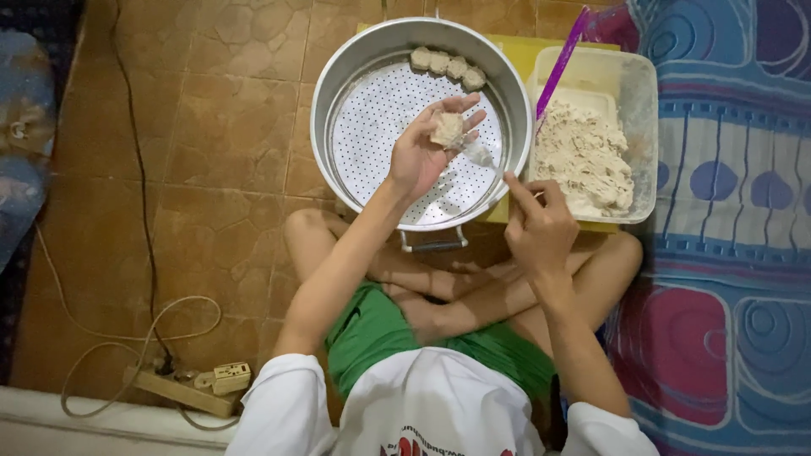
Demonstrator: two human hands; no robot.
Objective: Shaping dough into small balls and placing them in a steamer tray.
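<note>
We wear a white shirt [439, 405] with short sleeves and a red and dark print on its chest, and green shorts [372, 325]. Our arms and legs are bare.

Left hand [427, 148]: raised, palm up, fingers [463, 105] half curled and cupped; left forearm extends forward from the body; right hand [539, 226]: lower, knuckles up, fingers pinched together, index finger pointing forward-left; right forearm angled inward; legs crossed beneath.

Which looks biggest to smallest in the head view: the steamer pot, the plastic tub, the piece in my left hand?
1. Steamer pot
2. Plastic tub
3. Piece in the left hand, by far the smallest
</note>
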